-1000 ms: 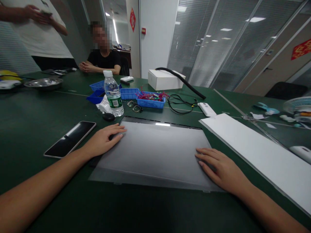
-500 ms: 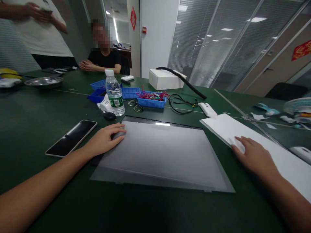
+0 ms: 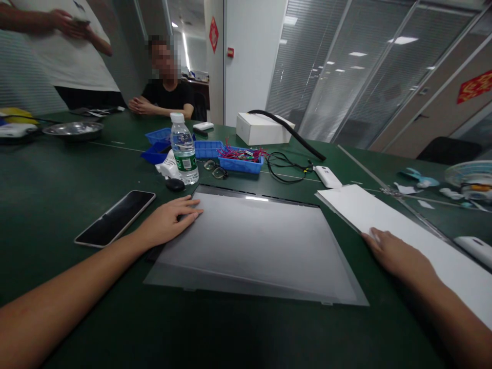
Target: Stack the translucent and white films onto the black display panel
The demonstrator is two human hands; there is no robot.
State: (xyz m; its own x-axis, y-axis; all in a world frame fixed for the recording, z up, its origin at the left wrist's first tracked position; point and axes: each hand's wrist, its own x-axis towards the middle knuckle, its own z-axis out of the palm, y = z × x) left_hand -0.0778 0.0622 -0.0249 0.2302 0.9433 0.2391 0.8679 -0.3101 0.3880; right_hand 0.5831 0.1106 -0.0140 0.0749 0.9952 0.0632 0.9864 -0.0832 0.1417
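Observation:
My left hand (image 3: 169, 219) lies open, fingers stretched out, on the left edge of a translucent sheet (image 3: 261, 246). That sheet rests slightly askew on a flat panel with a dark frame (image 3: 253, 192); the frame shows along the far edge and at the left. To the right, a stack of white sheets (image 3: 384, 215) lies at a slant on the table. My right hand (image 3: 400, 253) is closed at the stack's near left edge, thumb and fingers pinching it. How many sheets it grips I cannot tell.
A phone (image 3: 117, 218) lies left of my left arm. Beyond the panel stand a water bottle (image 3: 184, 151), a black mouse (image 3: 175, 184), eyeglasses (image 3: 219, 172), a blue tray of wires (image 3: 240, 164) and a white box (image 3: 263, 128). Two people are across the green table (image 3: 57, 205).
My right hand has gone from lying with fingers spread over the white stack to closing on its near left edge. My left hand stays in place on the translucent sheet.

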